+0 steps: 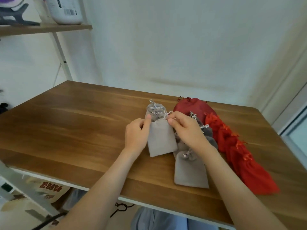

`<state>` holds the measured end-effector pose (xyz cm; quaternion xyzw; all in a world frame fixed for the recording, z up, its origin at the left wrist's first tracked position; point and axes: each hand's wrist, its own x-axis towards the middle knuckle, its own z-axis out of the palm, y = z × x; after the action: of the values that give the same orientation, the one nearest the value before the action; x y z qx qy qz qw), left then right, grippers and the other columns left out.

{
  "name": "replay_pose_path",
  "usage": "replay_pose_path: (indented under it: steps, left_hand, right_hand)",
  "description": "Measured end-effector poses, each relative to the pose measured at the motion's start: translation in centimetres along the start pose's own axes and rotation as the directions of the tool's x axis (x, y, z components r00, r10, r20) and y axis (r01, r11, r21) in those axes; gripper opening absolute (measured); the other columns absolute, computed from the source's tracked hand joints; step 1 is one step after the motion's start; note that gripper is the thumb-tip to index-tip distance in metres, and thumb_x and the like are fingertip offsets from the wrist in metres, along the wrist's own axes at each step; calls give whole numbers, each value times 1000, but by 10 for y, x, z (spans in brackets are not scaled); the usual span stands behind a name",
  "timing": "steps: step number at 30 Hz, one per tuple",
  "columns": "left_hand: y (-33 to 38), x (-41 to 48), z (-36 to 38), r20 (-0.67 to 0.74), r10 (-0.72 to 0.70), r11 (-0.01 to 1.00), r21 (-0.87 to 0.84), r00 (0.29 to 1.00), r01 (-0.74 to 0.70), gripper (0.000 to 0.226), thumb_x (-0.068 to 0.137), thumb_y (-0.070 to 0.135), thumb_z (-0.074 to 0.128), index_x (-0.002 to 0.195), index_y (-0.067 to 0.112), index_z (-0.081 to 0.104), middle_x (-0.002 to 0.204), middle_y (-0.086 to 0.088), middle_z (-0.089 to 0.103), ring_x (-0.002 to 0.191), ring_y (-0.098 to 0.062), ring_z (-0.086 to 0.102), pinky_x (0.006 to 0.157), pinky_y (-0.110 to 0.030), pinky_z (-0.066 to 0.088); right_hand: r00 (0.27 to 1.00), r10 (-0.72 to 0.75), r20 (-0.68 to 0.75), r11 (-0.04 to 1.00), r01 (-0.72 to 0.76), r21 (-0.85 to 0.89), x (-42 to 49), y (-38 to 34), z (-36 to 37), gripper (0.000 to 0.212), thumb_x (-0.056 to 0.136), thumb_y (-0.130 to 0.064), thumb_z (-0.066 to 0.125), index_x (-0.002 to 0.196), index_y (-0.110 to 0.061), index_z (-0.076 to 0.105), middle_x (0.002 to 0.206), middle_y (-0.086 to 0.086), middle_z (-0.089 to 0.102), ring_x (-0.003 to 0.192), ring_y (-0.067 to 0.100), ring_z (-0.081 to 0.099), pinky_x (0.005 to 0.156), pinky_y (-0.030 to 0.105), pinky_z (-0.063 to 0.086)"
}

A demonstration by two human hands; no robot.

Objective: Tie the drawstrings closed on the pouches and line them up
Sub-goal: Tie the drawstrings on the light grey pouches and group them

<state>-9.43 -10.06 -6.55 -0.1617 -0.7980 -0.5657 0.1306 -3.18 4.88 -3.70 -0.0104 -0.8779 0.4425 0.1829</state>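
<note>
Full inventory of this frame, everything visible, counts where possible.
held pouch: one, grey, mid table
drawstring: one, pale, top of held pouch
tied grey pouches: small cluster, count unclear, behind held pouch
grey pouch column: several, overlapping, right of held pouch
red pouches: overlapping row, count unclear, table's right side
dark red pouch: one, larger, far end of row
table: one, brown wood
shelf: one, wood, top left
white container: one, barcode label, on shelf
left hand: holds held pouch's left edge
right hand: pinches drawstring
</note>
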Motion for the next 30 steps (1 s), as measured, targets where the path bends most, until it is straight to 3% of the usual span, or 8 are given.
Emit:
replay_pose_path:
  steps: [3, 7, 12, 14, 19, 21, 25, 30]
  left_hand:
    - [-1, 5, 0, -5, -186, 964, -194, 982, 182, 54, 96, 30, 50, 48, 20, 28, 48, 5, 28, 49, -10, 27, 51, -27, 22]
    - [-2, 9, -1, -59, -322, 872, -407, 945, 272, 45, 93, 29, 54, 56, 8, 38, 60, -8, 30, 59, -22, 25, 58, -35, 22]
    - [1, 8, -1, 7, -276, 803, -548, 961, 234, 54, 97, 28, 50, 46, 24, 35, 48, 7, 28, 50, -11, 26, 53, -29, 25]
    - [-2, 8, -1, 35, -193, 797, -578, 981, 178, 51, 95, 31, 46, 46, 23, 36, 48, 4, 30, 53, -15, 29, 59, -31, 28]
    - [-3, 1, 7, 47, 17, 871, -492, 999, 8, 35, 91, 21, 44, 71, -8, 50, 72, -23, 48, 74, -21, 47, 73, -33, 40]
    - [-3, -2, 7, 15, 46, 893, -448, 999, -34, 33, 94, 19, 44, 74, -5, 50, 71, -13, 55, 73, -20, 50, 71, -35, 44]
    - [-2, -7, 5, -51, 159, 947, -275, 986, -167, 28, 100, 16, 40, 72, 16, 46, 62, 8, 47, 58, -5, 44, 55, -21, 37]
    - [-1, -8, 7, -151, 392, 914, -48, 908, -402, 20, 96, 19, 39, 80, 14, 50, 74, 9, 46, 69, -6, 46, 66, -16, 36]
  right_hand:
    - [994, -7, -109, 1000, 5, -21, 1, 5, 2, 15, 95, -10, 51, 84, -12, 61, 77, 1, 65, 70, 6, 57, 61, 10, 42]
    - [951, 96, -296, 994, -73, 86, 5, 11, -3, 20, 95, -7, 50, 80, -13, 62, 67, -2, 65, 64, 5, 61, 63, 19, 50]
    - [945, 87, -315, 953, 13, 304, 5, 1, 1, 17, 97, -6, 47, 91, -7, 63, 79, -1, 67, 73, 3, 64, 67, 17, 51]
    - [960, 42, -278, 911, 77, 404, 4, -3, -2, 17, 97, -3, 45, 96, -5, 62, 87, 2, 66, 79, 5, 63, 69, 18, 51]
    - [993, -52, -105, 942, 84, 326, 2, -6, 7, 16, 95, -12, 53, 108, -17, 61, 106, -3, 65, 99, 8, 62, 84, 25, 51]
    - [996, -82, -39, 971, 88, 222, 0, -6, 15, 20, 94, -19, 56, 114, -21, 59, 110, -10, 64, 100, 3, 60, 86, 23, 49]
    - [989, -147, 28, 988, 145, 56, -3, -8, 21, 19, 93, -22, 58, 110, -21, 64, 105, -12, 65, 94, 3, 60, 84, 25, 49]
    - [983, -164, 85, 982, 155, 104, -1, -10, 22, 15, 90, -10, 61, 102, -16, 68, 94, -6, 68, 88, 10, 63, 83, 33, 51]
